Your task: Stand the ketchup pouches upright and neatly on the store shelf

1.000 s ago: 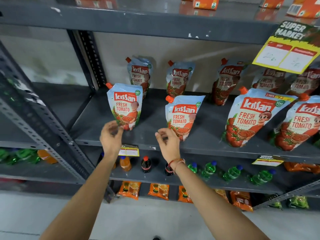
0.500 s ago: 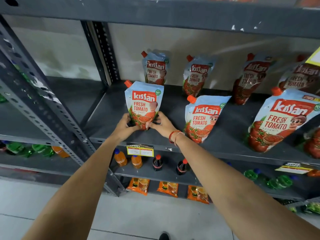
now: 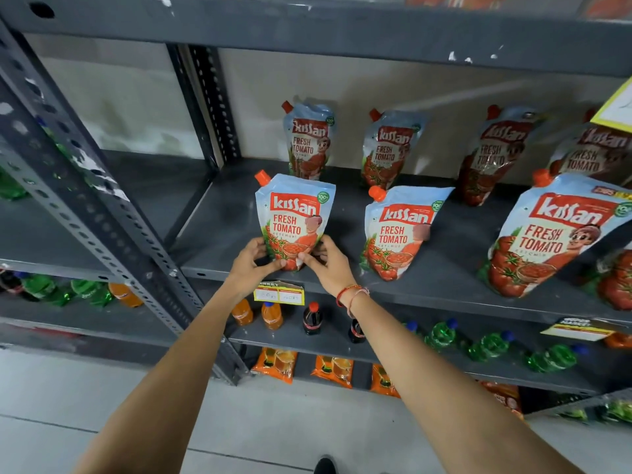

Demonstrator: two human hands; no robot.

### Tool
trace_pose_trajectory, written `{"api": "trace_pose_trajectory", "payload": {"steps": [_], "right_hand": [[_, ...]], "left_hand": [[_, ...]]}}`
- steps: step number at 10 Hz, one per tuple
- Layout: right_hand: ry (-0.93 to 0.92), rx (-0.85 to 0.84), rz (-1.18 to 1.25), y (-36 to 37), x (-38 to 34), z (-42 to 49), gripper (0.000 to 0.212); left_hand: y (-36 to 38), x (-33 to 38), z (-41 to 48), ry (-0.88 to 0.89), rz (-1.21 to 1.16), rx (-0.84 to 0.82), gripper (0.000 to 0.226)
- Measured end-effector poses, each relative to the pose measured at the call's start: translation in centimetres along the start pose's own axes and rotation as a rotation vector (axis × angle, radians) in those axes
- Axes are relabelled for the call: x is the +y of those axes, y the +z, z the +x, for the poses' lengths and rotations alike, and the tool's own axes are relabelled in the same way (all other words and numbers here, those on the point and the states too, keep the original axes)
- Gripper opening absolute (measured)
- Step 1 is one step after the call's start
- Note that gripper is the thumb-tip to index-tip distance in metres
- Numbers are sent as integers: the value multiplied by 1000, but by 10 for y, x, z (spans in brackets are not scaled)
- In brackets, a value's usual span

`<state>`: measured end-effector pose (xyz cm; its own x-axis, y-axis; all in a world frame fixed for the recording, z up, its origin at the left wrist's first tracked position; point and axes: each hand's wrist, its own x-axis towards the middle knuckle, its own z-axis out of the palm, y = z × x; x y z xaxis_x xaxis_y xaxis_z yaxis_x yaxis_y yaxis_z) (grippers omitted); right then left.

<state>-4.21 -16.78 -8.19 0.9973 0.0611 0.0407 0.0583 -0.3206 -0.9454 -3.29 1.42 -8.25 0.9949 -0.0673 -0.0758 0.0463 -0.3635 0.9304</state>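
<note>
- Front-left ketchup pouch (image 3: 294,220): glossy soft plastic, tapering to a narrow base, orange screw cap at its top-left corner; upright near the front edge of the grey shelf (image 3: 444,278).
- Left hand (image 3: 251,263) and right hand (image 3: 328,263) pinch the pouch's lower corners from either side, thumbs across the printed front, fingers curled behind.
- Red thread bracelet (image 3: 352,295) on the right wrist.
- Shelf is matte painted metal, chipped; perforated upright (image 3: 102,217) to the left.
- Second front pouch (image 3: 400,230) just to the right, leaning right; a larger pouch (image 3: 554,234) further right, tilted as well.
- Back-row pouches (image 3: 393,148) against the wall, in shadow.
- Yellow price tag (image 3: 279,293) on the shelf lip below the hands.
- Below: small soda bottles (image 3: 272,314), green bottles (image 3: 492,345), orange sachets (image 3: 275,364).
</note>
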Motion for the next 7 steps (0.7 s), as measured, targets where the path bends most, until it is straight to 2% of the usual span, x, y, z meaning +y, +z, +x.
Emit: {"api": "trace_pose_trajectory", "payload": {"steps": [5,6,7], "right_hand": [[62,-33,-65,-2,-7,-5,50],[86,-4,-29,-4,-8,-8,53],[64,83,-92,-11,-13,-13,47]], "left_hand": [[0,8,-6,-27,104,22,60],[0,8,-8,-26,118,42,60],[-2,18,-15,-44,147,101,60]]}}
